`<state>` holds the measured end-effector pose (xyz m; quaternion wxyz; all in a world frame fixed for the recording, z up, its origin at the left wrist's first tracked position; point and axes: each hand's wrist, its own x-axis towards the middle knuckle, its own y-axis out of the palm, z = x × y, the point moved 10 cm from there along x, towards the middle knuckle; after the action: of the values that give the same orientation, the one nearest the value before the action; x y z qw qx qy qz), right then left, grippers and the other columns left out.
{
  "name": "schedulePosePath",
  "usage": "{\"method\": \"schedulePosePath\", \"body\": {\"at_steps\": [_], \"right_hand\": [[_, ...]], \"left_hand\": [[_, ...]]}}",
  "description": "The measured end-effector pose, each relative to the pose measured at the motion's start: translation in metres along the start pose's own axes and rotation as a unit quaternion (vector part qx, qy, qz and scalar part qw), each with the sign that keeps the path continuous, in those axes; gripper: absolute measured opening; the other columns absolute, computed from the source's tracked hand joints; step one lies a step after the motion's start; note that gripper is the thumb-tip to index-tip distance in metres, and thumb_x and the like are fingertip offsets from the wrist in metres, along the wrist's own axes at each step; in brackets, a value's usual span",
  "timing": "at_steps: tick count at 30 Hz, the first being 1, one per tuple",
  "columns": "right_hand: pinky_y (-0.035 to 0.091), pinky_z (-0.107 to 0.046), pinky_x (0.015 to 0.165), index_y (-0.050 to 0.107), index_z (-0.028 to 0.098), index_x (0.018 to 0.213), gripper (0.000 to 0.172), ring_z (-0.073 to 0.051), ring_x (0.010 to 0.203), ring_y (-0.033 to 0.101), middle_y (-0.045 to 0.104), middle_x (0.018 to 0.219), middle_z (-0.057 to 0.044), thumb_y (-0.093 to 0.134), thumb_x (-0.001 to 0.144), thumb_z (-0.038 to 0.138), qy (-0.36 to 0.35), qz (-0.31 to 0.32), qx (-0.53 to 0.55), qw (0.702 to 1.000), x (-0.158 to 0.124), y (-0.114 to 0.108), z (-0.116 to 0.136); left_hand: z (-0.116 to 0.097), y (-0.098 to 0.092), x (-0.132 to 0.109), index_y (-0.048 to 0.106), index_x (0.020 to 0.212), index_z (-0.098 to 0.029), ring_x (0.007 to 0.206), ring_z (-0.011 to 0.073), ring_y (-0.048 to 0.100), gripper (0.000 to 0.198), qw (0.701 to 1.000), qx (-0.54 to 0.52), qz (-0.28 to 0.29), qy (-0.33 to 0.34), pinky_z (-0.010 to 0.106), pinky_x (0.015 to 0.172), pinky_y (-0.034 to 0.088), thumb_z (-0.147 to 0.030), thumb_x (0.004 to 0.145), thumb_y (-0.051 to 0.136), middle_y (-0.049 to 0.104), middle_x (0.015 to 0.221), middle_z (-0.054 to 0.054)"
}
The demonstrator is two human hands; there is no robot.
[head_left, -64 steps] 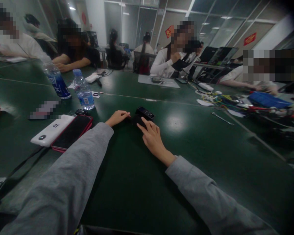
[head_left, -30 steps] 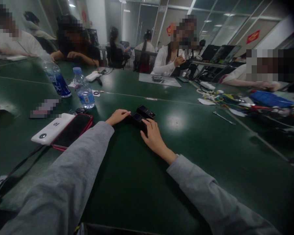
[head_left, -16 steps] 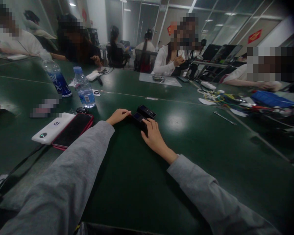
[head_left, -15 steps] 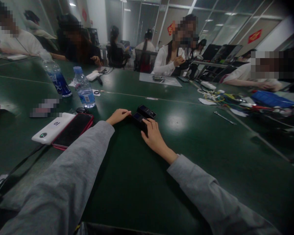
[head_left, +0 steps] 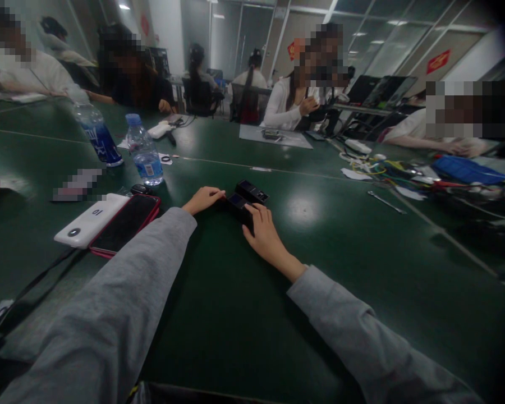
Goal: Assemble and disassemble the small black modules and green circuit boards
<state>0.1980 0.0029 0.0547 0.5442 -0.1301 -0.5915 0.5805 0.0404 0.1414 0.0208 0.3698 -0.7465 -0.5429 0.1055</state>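
Note:
Two small black devices lie side by side on the dark green table [head_left: 219, 314] before me. The nearer device [head_left: 238, 204] has a small dark screen; the farther device [head_left: 252, 191] shows a screen and what look like small buttons. My left hand [head_left: 204, 200] has its thumb and fingers pinched together at the left end of the nearer one. My right hand [head_left: 265, 235] grips that device's right end, fingers on top and thumb at its near side. Nothing touches the farther device except perhaps its neighbour; the contact is too dark to judge.
Left of my forearm lie a white power bank [head_left: 88, 221] and a red-cased phone [head_left: 126, 224]. Two plastic bottles, one clear [head_left: 145, 151] and one blue-labelled [head_left: 96, 132], stand behind. A wrench [head_left: 386, 203] and tangled cables [head_left: 404, 174] lie right. Several people sit around.
My hands and both devices hold the same place. The light on the power bank's round display has gone dark. Across the table, a person's hand has lowered slightly.

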Motion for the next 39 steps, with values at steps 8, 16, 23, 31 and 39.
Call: {"method": "schedulePosePath", "body": {"at_steps": [8,16,23,31,39], "right_hand": [[0.042,-0.057,0.103,0.034,0.017,0.141,0.054,-0.032,0.125,0.040,0.038,0.136,-0.017,0.047,0.090,0.023,0.000,0.000,0.007,1.000,-0.0007,-0.0005,0.0002],[0.042,-0.054,0.105,0.034,0.015,0.140,0.053,-0.032,0.125,0.041,0.038,0.136,-0.018,0.048,0.090,0.022,-0.001,0.004,-0.002,1.000,-0.0002,0.0007,0.0004],[0.041,-0.055,0.105,0.034,0.015,0.140,0.054,-0.032,0.125,0.040,0.038,0.135,-0.018,0.048,0.089,0.023,-0.006,-0.003,0.000,1.000,-0.0003,0.0004,0.0009],[0.042,-0.057,0.104,0.033,0.018,0.141,0.055,-0.033,0.124,0.041,0.038,0.134,-0.017,0.049,0.088,0.022,-0.007,-0.008,0.011,1.000,-0.0002,-0.0002,0.0009],[0.042,-0.053,0.105,0.035,0.014,0.140,0.054,-0.032,0.124,0.040,0.038,0.135,-0.018,0.050,0.088,0.022,-0.006,-0.005,0.004,1.000,-0.0002,0.0006,0.0006]], "left_hand": [[-0.0015,-0.0001,-0.0002,0.074,0.092,-0.017,0.086,0.0197,0.066,0.047,1.000,-0.002,0.001,0.006,0.033,0.083,0.047,-0.053,0.092,0.044,0.074,0.093,0.007],[-0.0026,0.0000,-0.0014,0.074,0.093,-0.017,0.089,0.0204,0.066,0.048,1.000,0.001,0.007,0.001,0.034,0.084,0.047,-0.053,0.092,0.043,0.074,0.095,0.007],[0.0005,0.0007,0.0005,0.074,0.092,-0.017,0.087,0.0192,0.066,0.044,1.000,0.005,0.001,0.004,0.033,0.084,0.047,-0.050,0.092,0.045,0.074,0.094,0.006],[0.0014,0.0010,0.0000,0.074,0.092,-0.017,0.088,0.0192,0.066,0.045,1.000,-0.002,0.000,0.000,0.033,0.084,0.047,-0.051,0.092,0.045,0.074,0.095,0.006],[0.0011,0.0009,0.0001,0.074,0.091,-0.017,0.086,0.0193,0.066,0.046,1.000,-0.006,-0.002,0.006,0.033,0.081,0.047,-0.053,0.092,0.045,0.074,0.091,0.006]]}}
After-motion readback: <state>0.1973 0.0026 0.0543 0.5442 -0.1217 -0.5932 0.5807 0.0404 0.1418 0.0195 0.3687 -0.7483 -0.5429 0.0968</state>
